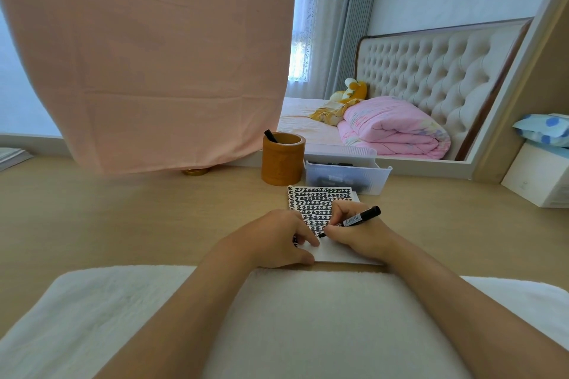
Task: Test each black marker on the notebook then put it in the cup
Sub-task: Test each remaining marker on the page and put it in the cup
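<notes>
A small white notebook [320, 197], its upper page covered in rows of black marks, lies on the wooden desk [123, 218]. My right hand [360, 234] grips a black marker [360, 218] with its tip touching the page just below the marks. My left hand [277, 238] rests on the notebook's left edge, fingers pressing the paper down. Behind the notebook stands a brown cylindrical cup [281, 163] with one black marker [271, 135] sticking out of it.
A clear plastic bin [346, 178] holding dark markers sits right of the cup. A pink cloth [147, 55] hangs over the mirror behind, with a gold lid [195, 172] under it. A white box [538, 178] stands far right. A white fluffy cushion [308, 323] lies under my forearms.
</notes>
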`<state>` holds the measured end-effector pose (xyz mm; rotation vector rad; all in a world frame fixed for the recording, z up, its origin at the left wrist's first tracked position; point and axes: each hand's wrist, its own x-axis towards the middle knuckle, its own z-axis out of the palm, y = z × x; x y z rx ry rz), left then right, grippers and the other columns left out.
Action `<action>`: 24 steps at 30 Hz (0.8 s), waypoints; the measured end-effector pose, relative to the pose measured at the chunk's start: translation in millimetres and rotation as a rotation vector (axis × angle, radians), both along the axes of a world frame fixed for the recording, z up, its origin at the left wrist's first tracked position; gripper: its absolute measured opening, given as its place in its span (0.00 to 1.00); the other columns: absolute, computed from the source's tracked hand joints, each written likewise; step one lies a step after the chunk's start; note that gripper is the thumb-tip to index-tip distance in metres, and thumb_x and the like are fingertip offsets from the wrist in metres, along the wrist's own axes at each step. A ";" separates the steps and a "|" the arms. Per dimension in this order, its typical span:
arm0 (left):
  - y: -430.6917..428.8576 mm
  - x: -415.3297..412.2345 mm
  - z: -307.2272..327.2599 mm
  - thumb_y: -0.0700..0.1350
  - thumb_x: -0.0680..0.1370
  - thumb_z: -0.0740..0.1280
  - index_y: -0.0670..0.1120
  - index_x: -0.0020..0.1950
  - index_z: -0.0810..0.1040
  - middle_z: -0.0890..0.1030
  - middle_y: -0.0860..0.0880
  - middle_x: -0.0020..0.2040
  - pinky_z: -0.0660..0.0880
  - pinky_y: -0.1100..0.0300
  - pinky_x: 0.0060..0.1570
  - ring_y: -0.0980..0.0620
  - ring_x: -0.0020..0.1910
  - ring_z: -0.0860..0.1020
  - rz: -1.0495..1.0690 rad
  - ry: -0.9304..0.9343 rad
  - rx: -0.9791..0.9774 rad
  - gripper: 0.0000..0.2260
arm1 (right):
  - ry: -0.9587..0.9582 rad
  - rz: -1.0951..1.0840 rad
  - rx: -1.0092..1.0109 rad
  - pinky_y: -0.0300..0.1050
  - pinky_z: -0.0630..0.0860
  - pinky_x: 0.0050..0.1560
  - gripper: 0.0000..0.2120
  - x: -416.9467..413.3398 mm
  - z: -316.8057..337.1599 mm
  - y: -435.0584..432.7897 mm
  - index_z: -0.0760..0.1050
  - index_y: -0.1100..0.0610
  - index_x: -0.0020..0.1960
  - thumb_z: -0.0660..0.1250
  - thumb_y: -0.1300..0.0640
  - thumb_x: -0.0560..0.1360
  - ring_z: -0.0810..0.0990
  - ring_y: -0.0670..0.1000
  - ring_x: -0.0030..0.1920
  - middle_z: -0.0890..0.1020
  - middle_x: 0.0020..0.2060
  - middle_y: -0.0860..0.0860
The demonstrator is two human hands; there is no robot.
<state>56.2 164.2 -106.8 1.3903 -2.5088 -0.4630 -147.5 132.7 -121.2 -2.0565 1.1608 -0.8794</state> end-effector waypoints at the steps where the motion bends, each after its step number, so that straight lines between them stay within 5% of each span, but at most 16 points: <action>1: 0.0 0.2 -0.4 0.54 0.75 0.71 0.58 0.64 0.79 0.75 0.55 0.50 0.72 0.63 0.44 0.56 0.47 0.73 0.000 0.002 -0.002 0.17 | 0.000 0.001 0.002 0.36 0.69 0.32 0.09 -0.2 0.0 -0.2 0.74 0.62 0.36 0.74 0.64 0.71 0.73 0.44 0.32 0.77 0.30 0.47; 12: 0.8 0.0 1.1 0.54 0.75 0.71 0.58 0.64 0.79 0.76 0.54 0.53 0.75 0.60 0.49 0.56 0.49 0.73 -0.005 -0.013 0.002 0.17 | -0.081 -0.073 0.046 0.37 0.67 0.29 0.11 -0.2 0.4 0.4 0.72 0.59 0.34 0.71 0.66 0.71 0.70 0.44 0.29 0.75 0.27 0.46; 17: 1.0 0.2 -0.3 0.56 0.75 0.71 0.59 0.62 0.79 0.76 0.57 0.50 0.73 0.61 0.45 0.58 0.47 0.73 0.008 -0.012 -0.028 0.16 | -0.191 -0.119 0.093 0.38 0.68 0.27 0.06 -1.1 1.6 1.8 0.74 0.58 0.43 0.71 0.63 0.75 0.71 0.45 0.26 0.77 0.27 0.48; 21: 6.0 0.4 1.7 0.56 0.78 0.65 0.58 0.60 0.81 0.77 0.60 0.45 0.68 0.63 0.39 0.61 0.43 0.74 0.100 0.157 -0.150 0.12 | -0.300 -0.092 0.066 0.39 0.68 0.27 0.06 -3.3 -0.3 1.8 0.80 0.57 0.49 0.69 0.67 0.76 0.71 0.49 0.28 0.76 0.29 0.51; 24: 2.7 2.0 0.6 0.50 0.81 0.63 0.55 0.63 0.79 0.78 0.58 0.52 0.69 0.65 0.44 0.60 0.46 0.74 0.255 0.258 -0.315 0.12 | -0.380 -0.102 0.032 0.39 0.68 0.27 0.10 -5.3 0.8 0.1 0.82 0.56 0.53 0.65 0.67 0.78 0.72 0.50 0.28 0.77 0.29 0.53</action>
